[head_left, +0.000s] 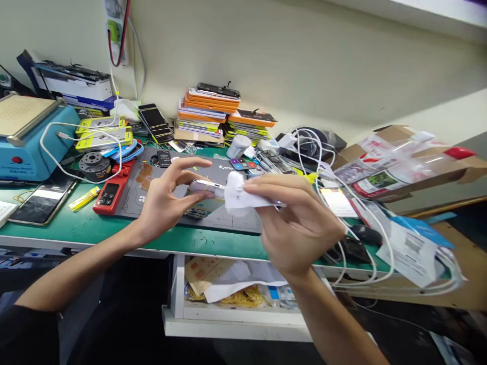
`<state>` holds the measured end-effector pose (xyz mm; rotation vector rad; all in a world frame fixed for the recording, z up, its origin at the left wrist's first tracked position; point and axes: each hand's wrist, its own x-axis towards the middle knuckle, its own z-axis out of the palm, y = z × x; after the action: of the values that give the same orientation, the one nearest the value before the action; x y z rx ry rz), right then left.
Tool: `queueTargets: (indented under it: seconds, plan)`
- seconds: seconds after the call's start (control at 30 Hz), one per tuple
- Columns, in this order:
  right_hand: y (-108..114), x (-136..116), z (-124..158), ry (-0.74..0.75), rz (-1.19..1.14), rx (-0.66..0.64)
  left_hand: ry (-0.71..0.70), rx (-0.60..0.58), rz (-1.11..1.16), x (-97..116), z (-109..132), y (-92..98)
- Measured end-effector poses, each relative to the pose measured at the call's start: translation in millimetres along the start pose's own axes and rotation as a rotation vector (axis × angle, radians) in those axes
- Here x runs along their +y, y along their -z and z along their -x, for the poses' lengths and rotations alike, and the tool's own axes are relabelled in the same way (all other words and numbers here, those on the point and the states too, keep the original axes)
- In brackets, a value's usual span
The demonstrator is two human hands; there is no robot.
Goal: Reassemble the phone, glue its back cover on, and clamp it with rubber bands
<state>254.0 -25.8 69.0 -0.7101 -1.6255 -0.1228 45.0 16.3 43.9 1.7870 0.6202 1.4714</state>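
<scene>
My left hand (167, 195) grips one end of a phone (207, 186) between thumb and fingers, its narrow edge with a small port facing me. A crumpled white tissue (236, 191) is pinched in my right hand (294, 215) and covers the other end of the phone. Whether the right fingers also touch the phone is hidden by the tissue. Both hands are raised over a dark grey work mat (243, 220) on the green table (213, 242).
An open drawer (239, 324) with papers and yellow rubber bands juts out below the table edge. A red device (108, 196) and a blue machine (36, 157) stand left. Stacked boxes (209, 109) are behind; white cables (375, 241) loop at right.
</scene>
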Motion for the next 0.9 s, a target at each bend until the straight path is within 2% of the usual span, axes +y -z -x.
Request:
queueTargets:
  seconds: [0.07, 0.17, 0.37, 0.5, 0.6, 0.7, 0.8, 0.9]
  plan:
    - [-1.7, 0.9, 0.6, -0.020, 0.025, -0.099, 0.006, 0.005, 0.017, -2.6, 3.8, -1.6]
    - [-3.0, 3.7, 5.5, -0.057, 0.023, -0.177, 0.030, 0.007, 0.020, -1.5, 6.6, -4.2]
    - [-3.8, 3.6, 12.1, -0.137, -0.040, -0.139, 0.097, 0.012, 0.039, 4.2, 8.3, -7.3]
    - [-4.0, -3.8, 7.7, -0.255, -0.040, -0.155, 0.096, 0.050, 0.014, -0.1, 10.8, -7.6]
    - [-4.0, -13.5, 2.5, -0.346, -0.033, -0.183, 0.171, 0.017, 0.080, -2.1, 12.9, -8.2]
    - [-6.3, -22.3, -3.3, -0.275, 0.039, -0.187, 0.210, -0.008, 0.135, -1.3, 14.4, -9.7]
    - [-7.1, -25.3, -8.7, -0.167, 0.107, -0.210, 0.193, 0.041, 0.151, -0.1, 15.5, -11.5]
    - [-2.0, -24.0, -11.9, -0.168, 0.129, -0.258, 0.211, 0.062, 0.161, 0.9, 16.4, -12.7]
